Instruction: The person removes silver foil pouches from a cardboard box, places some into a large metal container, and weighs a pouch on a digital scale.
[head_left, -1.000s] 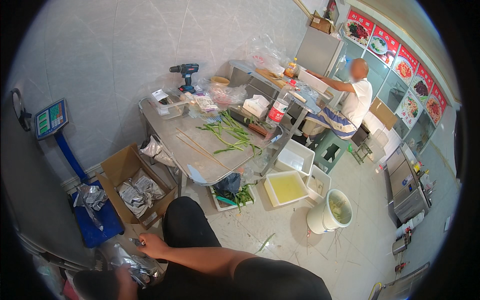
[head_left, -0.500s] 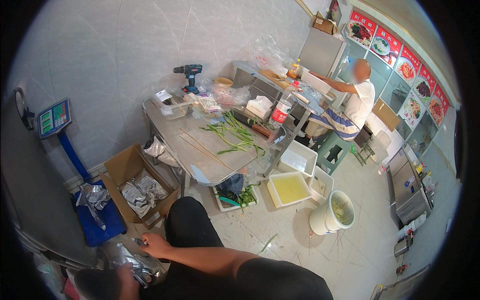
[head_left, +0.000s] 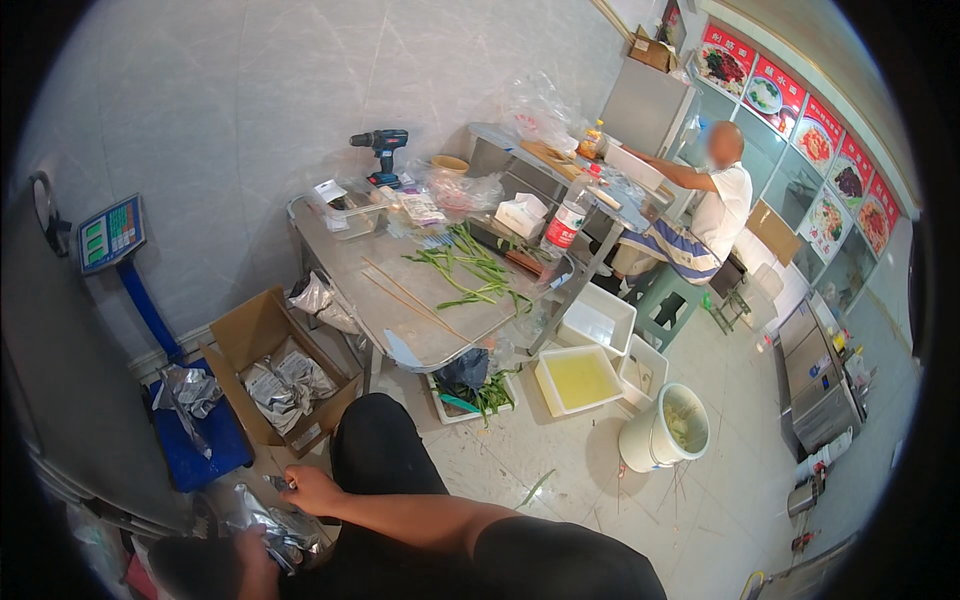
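Low at the left, crumpled silver foil bags lie beside my legs. My left hand is closed at the near edge of one bag, its fingers partly hidden. Just above the bags, my right hand is closed around a small greyish thing that sticks out past the fingers, too small to name. More silver bags fill an open cardboard box beyond my hands. Another foil bag rests on the blue platform of a scale.
A metal table ahead holds green stalks, chopsticks, a cordless drill and a bottle. White tubs and a bucket stand on the floor. A person sits on a green stool at the far table.
The view has shifted very slightly. Both hands and the foil bags stay in nearly the same place, and the seated person has barely moved.
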